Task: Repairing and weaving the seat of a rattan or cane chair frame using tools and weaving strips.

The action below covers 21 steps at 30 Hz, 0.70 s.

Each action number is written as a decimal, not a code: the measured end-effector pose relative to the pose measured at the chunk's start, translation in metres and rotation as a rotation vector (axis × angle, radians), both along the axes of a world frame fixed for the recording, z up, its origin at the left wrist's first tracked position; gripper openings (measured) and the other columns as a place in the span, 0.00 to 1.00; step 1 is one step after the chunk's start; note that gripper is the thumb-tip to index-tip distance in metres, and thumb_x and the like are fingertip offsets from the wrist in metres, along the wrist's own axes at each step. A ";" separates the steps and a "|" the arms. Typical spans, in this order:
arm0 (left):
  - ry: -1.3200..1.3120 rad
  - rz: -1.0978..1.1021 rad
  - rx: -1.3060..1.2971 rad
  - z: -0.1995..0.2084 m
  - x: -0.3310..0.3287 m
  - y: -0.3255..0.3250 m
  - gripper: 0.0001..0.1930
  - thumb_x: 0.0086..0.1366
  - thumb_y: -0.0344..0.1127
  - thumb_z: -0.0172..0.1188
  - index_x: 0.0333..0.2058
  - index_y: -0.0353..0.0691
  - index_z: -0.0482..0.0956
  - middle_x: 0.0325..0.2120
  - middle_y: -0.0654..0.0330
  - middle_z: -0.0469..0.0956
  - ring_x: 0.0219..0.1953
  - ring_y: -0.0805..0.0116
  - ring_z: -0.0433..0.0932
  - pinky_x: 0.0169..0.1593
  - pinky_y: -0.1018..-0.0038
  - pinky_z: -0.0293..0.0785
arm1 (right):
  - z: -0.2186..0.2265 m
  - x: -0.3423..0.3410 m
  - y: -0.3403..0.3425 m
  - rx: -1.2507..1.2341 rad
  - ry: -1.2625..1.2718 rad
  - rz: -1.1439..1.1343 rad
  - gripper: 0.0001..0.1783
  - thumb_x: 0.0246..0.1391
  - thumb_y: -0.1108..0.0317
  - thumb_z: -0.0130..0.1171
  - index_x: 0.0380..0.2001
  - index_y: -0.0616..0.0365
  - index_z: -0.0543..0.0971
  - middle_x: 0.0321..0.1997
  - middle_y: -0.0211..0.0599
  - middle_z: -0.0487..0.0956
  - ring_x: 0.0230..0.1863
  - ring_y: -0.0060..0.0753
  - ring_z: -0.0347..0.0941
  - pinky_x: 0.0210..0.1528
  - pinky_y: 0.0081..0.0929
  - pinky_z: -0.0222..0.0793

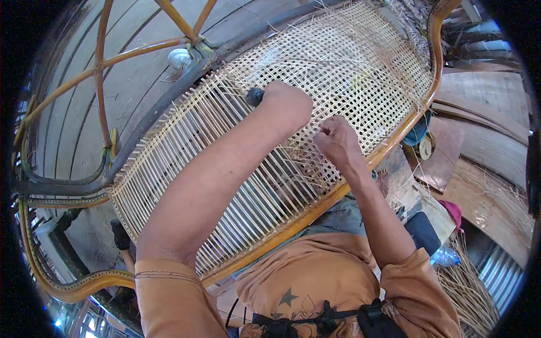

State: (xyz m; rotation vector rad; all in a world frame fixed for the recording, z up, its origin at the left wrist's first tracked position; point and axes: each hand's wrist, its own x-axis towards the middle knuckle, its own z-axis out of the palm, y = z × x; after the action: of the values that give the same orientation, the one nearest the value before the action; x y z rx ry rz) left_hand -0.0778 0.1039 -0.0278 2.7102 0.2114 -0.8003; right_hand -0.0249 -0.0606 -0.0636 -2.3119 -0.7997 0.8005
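Observation:
A large panel of woven cane [366,62] stretches in front of me inside a curved rattan frame [431,84]. Its right part is an open-hole mesh, while pale parallel strands [197,129] run across the left part. My left hand [288,102] is closed above the border between the two, with a dark rounded handle end [255,97] sticking out on its left. The rest of that tool is hidden. Close by on the right, my right hand [338,141] is closed in a pinch at the mesh; what its fingers hold cannot be made out.
Bent rattan poles [100,67] rise at the left over a plank floor [62,129]. A white round object [180,58] lies beyond the dark rail. Wooden boards [479,96], a clear plastic bottle [446,256] and a bundle of cane sticks [468,293] are at the right.

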 end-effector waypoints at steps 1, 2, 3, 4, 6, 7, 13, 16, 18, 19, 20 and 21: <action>0.031 -0.025 0.006 0.004 0.004 -0.001 0.10 0.52 0.31 0.53 0.31 0.40 0.82 0.30 0.55 0.81 0.35 0.58 0.80 0.37 0.63 0.75 | 0.002 0.001 0.000 -0.003 -0.002 0.002 0.09 0.42 0.69 0.55 0.24 0.65 0.72 0.25 0.39 0.71 0.27 0.28 0.68 0.28 0.24 0.65; 0.063 -0.050 0.011 0.006 0.008 -0.002 0.10 0.53 0.31 0.53 0.31 0.40 0.82 0.30 0.56 0.81 0.35 0.59 0.80 0.37 0.64 0.75 | 0.003 0.003 0.001 -0.053 0.001 0.029 0.09 0.41 0.70 0.55 0.24 0.66 0.73 0.26 0.41 0.71 0.27 0.30 0.68 0.29 0.26 0.65; 0.061 -0.047 0.008 0.007 0.009 -0.002 0.10 0.53 0.31 0.53 0.31 0.40 0.82 0.30 0.56 0.81 0.35 0.59 0.80 0.37 0.64 0.75 | 0.005 0.005 0.003 -0.102 0.003 0.056 0.09 0.41 0.70 0.55 0.23 0.67 0.73 0.27 0.43 0.71 0.27 0.31 0.69 0.30 0.27 0.66; 0.039 -0.081 0.017 0.007 0.011 -0.003 0.10 0.53 0.31 0.53 0.31 0.40 0.82 0.31 0.57 0.81 0.35 0.60 0.80 0.37 0.65 0.75 | 0.007 0.006 0.007 -0.107 0.005 0.057 0.09 0.41 0.70 0.55 0.23 0.67 0.73 0.27 0.43 0.71 0.27 0.31 0.69 0.30 0.27 0.66; 0.022 -0.113 0.021 0.006 0.014 -0.009 0.10 0.53 0.31 0.53 0.32 0.41 0.82 0.31 0.58 0.81 0.36 0.60 0.80 0.37 0.65 0.75 | 0.012 0.006 0.015 -0.290 0.047 0.094 0.09 0.40 0.70 0.56 0.22 0.67 0.73 0.25 0.45 0.70 0.27 0.36 0.69 0.32 0.30 0.66; 0.029 -0.124 0.023 0.008 0.015 -0.013 0.10 0.53 0.31 0.53 0.32 0.40 0.82 0.31 0.58 0.81 0.36 0.61 0.80 0.37 0.65 0.75 | 0.006 0.005 0.014 -0.289 0.050 0.102 0.09 0.40 0.70 0.56 0.22 0.67 0.73 0.25 0.45 0.70 0.27 0.36 0.69 0.32 0.30 0.66; 0.010 -0.102 -0.010 -0.012 -0.001 -0.002 0.10 0.55 0.34 0.54 0.32 0.40 0.82 0.32 0.56 0.81 0.36 0.59 0.80 0.38 0.63 0.75 | -0.024 0.001 -0.003 -0.008 -0.386 0.304 0.08 0.45 0.69 0.58 0.22 0.64 0.76 0.24 0.48 0.72 0.27 0.46 0.69 0.31 0.37 0.65; 0.050 0.037 -0.071 -0.011 -0.012 0.000 0.11 0.54 0.31 0.54 0.35 0.45 0.83 0.35 0.60 0.81 0.39 0.63 0.80 0.37 0.71 0.74 | -0.016 -0.007 0.004 0.045 -0.415 0.215 0.09 0.45 0.69 0.57 0.20 0.64 0.76 0.25 0.50 0.72 0.27 0.49 0.69 0.30 0.39 0.65; 0.024 0.049 -0.045 -0.019 -0.007 -0.007 0.10 0.53 0.34 0.54 0.33 0.41 0.82 0.33 0.56 0.81 0.37 0.61 0.80 0.37 0.67 0.74 | -0.017 -0.005 0.004 0.051 -0.384 0.225 0.08 0.44 0.70 0.57 0.19 0.64 0.75 0.24 0.51 0.72 0.27 0.49 0.69 0.30 0.39 0.65; -0.003 0.060 -0.021 -0.017 -0.005 -0.008 0.11 0.52 0.36 0.54 0.31 0.37 0.81 0.31 0.53 0.80 0.36 0.58 0.80 0.38 0.62 0.75 | -0.016 -0.003 0.003 0.055 -0.355 0.235 0.08 0.44 0.71 0.56 0.18 0.65 0.75 0.23 0.51 0.71 0.27 0.48 0.69 0.30 0.39 0.64; 0.039 0.019 -0.035 -0.015 -0.003 -0.006 0.10 0.53 0.34 0.54 0.30 0.39 0.82 0.31 0.54 0.80 0.36 0.57 0.80 0.38 0.63 0.75 | -0.014 -0.001 0.002 0.051 -0.279 0.264 0.08 0.43 0.72 0.55 0.17 0.66 0.72 0.20 0.51 0.71 0.24 0.48 0.68 0.28 0.38 0.64; 0.037 0.023 -0.034 -0.014 -0.004 -0.004 0.10 0.53 0.34 0.54 0.30 0.39 0.82 0.31 0.54 0.80 0.36 0.57 0.80 0.38 0.63 0.75 | -0.012 -0.004 0.003 0.053 -0.280 0.269 0.08 0.43 0.72 0.55 0.17 0.66 0.72 0.20 0.51 0.71 0.24 0.48 0.68 0.28 0.38 0.64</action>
State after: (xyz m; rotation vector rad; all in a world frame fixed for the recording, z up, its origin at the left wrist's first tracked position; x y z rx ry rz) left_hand -0.0816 0.0996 -0.0419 2.6580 0.2348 -0.8406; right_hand -0.0284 -0.0576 -0.0752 -2.3288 -1.2597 0.5606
